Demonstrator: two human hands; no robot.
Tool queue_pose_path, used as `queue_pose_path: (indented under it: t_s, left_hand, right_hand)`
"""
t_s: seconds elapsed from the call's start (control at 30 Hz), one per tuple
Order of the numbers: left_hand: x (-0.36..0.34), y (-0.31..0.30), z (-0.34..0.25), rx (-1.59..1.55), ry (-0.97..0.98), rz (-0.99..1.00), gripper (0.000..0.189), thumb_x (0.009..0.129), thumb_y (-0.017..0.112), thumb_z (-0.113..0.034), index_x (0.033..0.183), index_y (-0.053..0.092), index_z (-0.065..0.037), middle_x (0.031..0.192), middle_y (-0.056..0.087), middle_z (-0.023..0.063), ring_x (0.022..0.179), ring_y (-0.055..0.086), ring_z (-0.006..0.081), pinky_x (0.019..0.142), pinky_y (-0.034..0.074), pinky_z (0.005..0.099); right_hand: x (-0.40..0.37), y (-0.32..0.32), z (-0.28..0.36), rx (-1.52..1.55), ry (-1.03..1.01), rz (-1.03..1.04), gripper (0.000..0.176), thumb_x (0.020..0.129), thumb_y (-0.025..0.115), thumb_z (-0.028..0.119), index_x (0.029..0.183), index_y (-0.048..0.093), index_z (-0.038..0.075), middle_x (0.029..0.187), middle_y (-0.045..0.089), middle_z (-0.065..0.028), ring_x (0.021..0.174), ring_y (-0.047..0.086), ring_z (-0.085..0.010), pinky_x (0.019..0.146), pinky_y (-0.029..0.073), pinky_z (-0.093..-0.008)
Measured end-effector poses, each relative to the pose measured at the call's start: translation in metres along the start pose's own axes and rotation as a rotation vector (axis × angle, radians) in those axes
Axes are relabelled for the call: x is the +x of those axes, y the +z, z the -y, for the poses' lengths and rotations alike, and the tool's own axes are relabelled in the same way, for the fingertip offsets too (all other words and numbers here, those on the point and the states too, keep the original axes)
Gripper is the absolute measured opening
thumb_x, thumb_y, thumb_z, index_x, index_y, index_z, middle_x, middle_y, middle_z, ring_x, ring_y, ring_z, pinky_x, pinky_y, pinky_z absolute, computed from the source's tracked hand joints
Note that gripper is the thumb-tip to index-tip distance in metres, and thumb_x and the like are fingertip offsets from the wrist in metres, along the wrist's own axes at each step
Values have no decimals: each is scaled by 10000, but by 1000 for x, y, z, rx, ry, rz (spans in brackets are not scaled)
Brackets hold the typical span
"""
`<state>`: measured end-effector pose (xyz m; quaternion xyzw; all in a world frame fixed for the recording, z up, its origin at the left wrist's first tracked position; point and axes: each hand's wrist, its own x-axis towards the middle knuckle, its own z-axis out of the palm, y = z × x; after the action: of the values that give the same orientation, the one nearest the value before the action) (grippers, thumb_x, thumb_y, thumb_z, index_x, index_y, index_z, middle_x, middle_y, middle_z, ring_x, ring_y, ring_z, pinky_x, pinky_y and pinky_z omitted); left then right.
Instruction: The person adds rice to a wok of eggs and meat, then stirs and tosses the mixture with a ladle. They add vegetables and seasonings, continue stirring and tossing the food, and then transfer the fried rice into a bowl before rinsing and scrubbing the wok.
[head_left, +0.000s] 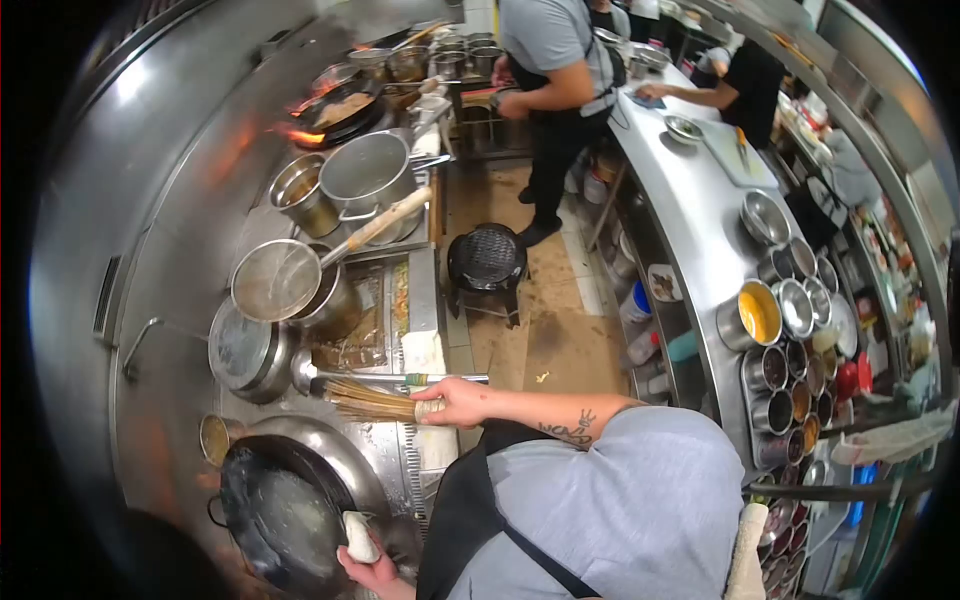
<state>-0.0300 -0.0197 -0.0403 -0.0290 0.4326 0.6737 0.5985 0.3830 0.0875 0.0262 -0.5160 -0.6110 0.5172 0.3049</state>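
My right hand (pixel 458 401) is closed around the wrapped handle of a bamboo wok brush (pixel 368 402), its bristles pointing left over the steel counter. A ladle (pixel 304 371) lies just beyond the brush, its long handle reaching toward my right hand. Lower down, my left hand (pixel 372 568) is closed on a folded white cloth (pixel 360 540) at the near edge of a black wok (pixel 285 510). The wok sits tilted over a round steel burner rim (pixel 345 455); whether the cloth covers a wok handle is hidden.
Beyond are a strainer (pixel 275 281) with a wooden handle, an upturned steel pot (pixel 245 345) and a large pot (pixel 365 170). Flames burn around another wok (pixel 345 110). A black stool (pixel 487 258) stands in the aisle near a co-worker (pixel 560 90). The right counter (pixel 655 150) carries several steel containers.
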Motion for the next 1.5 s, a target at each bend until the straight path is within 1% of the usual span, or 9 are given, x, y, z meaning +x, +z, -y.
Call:
queue_pose_path:
  t_s: [0.27, 0.6, 0.67, 0.77, 0.9, 1.13, 1.27, 1.37, 1.5]
  left_hand:
    - [28, 11, -16, -56, -178, -118, 405, 890, 562, -204, 1201, 537, 54, 1108, 602, 167, 1008, 589, 305, 859, 540, 419]
    - [20, -100, -13, 865, 622, 84, 242, 756, 573, -135, 932, 518, 21, 857, 536, 120, 797, 541, 246, 721, 478, 403]
    - [-20, -73, -1, 640, 445, -77, 217, 764, 584, -138, 929, 539, -4, 848, 570, 108, 776, 577, 242, 693, 497, 385]
    - [-53, -33, -1, 260, 188, -371, 182, 775, 601, -141, 924, 571, -42, 836, 621, 90, 746, 631, 236, 650, 526, 357]
    - [-73, -6, 1, 131, 277, -466, 222, 767, 600, -57, 975, 545, -1, 900, 623, 130, 787, 662, 283, 697, 568, 400]
    - [-118, 15, -9, 315, 378, -603, 223, 757, 566, 16, 970, 505, 37, 885, 592, 134, 785, 651, 275, 684, 569, 436]
    - [-123, 36, -8, 483, 482, -631, 215, 745, 573, 13, 954, 522, 13, 854, 581, 89, 728, 612, 208, 642, 531, 362]
    - [-126, 49, -12, 638, 527, -668, 219, 746, 585, -2, 963, 557, 6, 847, 585, 70, 720, 585, 177, 640, 487, 311]
    - [-122, 56, -29, 808, 533, -671, 206, 743, 582, -3, 947, 569, 14, 840, 591, 58, 718, 570, 160, 634, 469, 300]
  right_hand:
    - [20, 22, -11, 28, -185, 62, 562, 830, 695, 320, 1300, 547, 50, 1126, 648, -213, 1040, 634, -278, 888, 474, -330]
    - [39, 54, 32, -25, -325, 291, 583, 792, 705, 357, 1288, 566, 84, 1110, 652, -206, 1013, 638, -337, 890, 492, -377]
    - [48, 72, 39, -59, -347, 394, 578, 788, 703, 364, 1291, 567, 114, 1120, 644, -210, 1024, 633, -341, 897, 491, -385]
    - [48, 82, 89, -257, -393, 444, 552, 794, 673, 322, 1296, 561, 121, 776, 662, -199, 751, 660, -368, 742, 531, -420]
    - [58, 125, 133, -452, -374, 625, 493, 786, 644, 229, 1258, 575, 103, 969, 685, -180, 909, 661, -334, 808, 527, -425]
    - [62, 203, 137, -525, -404, 888, 537, 822, 582, 250, 1327, 520, 78, 1005, 678, -190, 935, 660, -334, 834, 521, -415]
    - [63, 196, 143, -365, -119, 988, 560, 813, 608, 274, 1336, 526, 88, 1115, 655, -182, 1029, 638, -319, 884, 514, -372]
    - [62, 193, 130, -221, -133, 1001, 587, 833, 595, 310, 1363, 495, 78, 876, 693, -198, 774, 691, -288, 744, 544, -345]
    - [57, 221, 86, 8, -110, 887, 605, 809, 653, 342, 1335, 525, 73, 1042, 672, -220, 833, 693, -271, 781, 531, -337]
